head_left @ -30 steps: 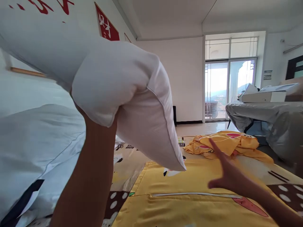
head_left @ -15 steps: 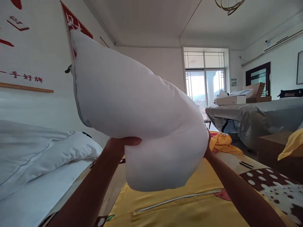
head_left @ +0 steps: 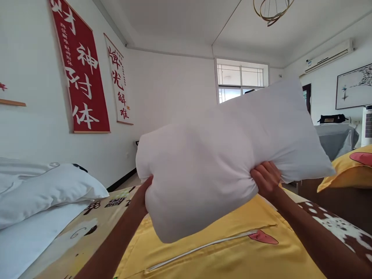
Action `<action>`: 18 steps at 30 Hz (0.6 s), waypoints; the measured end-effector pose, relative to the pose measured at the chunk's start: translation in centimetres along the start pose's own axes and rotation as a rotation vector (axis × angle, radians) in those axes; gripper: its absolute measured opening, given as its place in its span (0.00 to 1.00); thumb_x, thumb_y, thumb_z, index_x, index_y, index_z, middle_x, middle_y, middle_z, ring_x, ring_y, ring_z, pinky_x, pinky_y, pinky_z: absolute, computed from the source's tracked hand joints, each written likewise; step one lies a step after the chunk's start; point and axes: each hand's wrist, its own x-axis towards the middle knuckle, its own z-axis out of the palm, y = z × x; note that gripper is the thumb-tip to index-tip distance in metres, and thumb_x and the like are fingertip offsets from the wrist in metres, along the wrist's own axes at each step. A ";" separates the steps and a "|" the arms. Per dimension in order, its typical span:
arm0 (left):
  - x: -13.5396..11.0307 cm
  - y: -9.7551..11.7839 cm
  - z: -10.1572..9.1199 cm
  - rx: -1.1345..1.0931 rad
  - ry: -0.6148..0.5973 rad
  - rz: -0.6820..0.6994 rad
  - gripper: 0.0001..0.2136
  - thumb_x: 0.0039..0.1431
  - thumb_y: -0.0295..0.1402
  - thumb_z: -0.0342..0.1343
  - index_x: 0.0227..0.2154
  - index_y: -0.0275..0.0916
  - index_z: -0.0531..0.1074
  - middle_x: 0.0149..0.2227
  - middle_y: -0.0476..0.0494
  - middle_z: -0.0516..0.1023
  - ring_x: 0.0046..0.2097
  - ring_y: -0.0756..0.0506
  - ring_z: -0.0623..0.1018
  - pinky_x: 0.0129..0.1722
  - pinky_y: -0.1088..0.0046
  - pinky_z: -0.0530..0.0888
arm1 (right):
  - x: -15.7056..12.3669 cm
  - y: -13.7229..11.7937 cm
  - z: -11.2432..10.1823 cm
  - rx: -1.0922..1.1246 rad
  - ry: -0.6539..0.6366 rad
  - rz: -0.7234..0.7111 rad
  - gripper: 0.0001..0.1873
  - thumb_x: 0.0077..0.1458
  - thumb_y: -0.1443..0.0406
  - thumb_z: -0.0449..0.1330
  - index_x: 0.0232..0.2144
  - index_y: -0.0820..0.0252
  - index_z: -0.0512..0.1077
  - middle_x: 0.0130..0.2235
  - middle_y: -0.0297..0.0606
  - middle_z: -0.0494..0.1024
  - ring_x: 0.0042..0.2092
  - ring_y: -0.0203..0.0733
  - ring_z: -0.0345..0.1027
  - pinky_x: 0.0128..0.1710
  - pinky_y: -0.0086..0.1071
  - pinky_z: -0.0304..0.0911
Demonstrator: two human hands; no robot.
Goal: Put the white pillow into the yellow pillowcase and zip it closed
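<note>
A plump white pillow point(head_left: 200, 162) is held up in front of me, tilted with its right end higher. My left hand point(head_left: 145, 193) grips its lower left edge; most of those fingers are hidden behind the fabric. My right hand point(head_left: 266, 179) is closed in a fist around the bunched lower edge, right of the middle. Beneath the pillow lies a yellow pillowcase point(head_left: 226, 252) with a long pale slit across it and a pink printed patch.
White pillows point(head_left: 52, 193) lie at the left on a patterned blanket point(head_left: 113, 209). A yellow pillow point(head_left: 348, 170) rests on a brown box at the right. Behind it stands a grey covered table point(head_left: 337, 135). Red scroll point(head_left: 83, 73) hangs on the left wall.
The pillow has swung from high on the left to high on the right. My right hand, earlier mostly behind the pillow's edge, now shows clenched on its lower edge. The view has shifted.
</note>
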 end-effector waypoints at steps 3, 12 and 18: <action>-0.3 -0.7 2.9 -0.167 0.007 -0.176 0.12 0.37 0.31 0.63 0.30 0.36 0.76 0.32 0.40 0.81 0.41 0.34 0.80 0.40 0.59 0.79 | -2.2 0.9 -0.9 -0.059 -0.101 -0.077 0.14 0.57 0.73 0.48 0.22 0.57 0.63 0.21 0.34 0.64 0.27 0.38 0.53 0.30 0.34 0.47; -6.3 -10.2 10.0 -0.277 -0.105 -0.167 0.31 0.28 0.32 0.71 0.42 0.36 0.71 0.43 0.34 0.79 0.48 0.34 0.76 0.46 0.57 0.76 | -14.0 5.9 -5.7 0.053 -1.186 -0.050 0.08 0.47 0.75 0.56 0.28 0.61 0.72 0.31 0.43 0.76 0.34 0.45 0.69 0.35 0.35 0.60; -8.5 -18.0 10.8 -0.041 -0.105 -0.211 0.31 0.32 0.38 0.67 0.44 0.35 0.68 0.50 0.30 0.73 0.54 0.34 0.71 0.51 0.58 0.71 | -5.7 1.6 -4.9 0.294 -1.429 0.220 0.16 0.56 0.59 0.56 0.47 0.56 0.69 0.45 0.43 0.75 0.44 0.48 0.71 0.42 0.40 0.64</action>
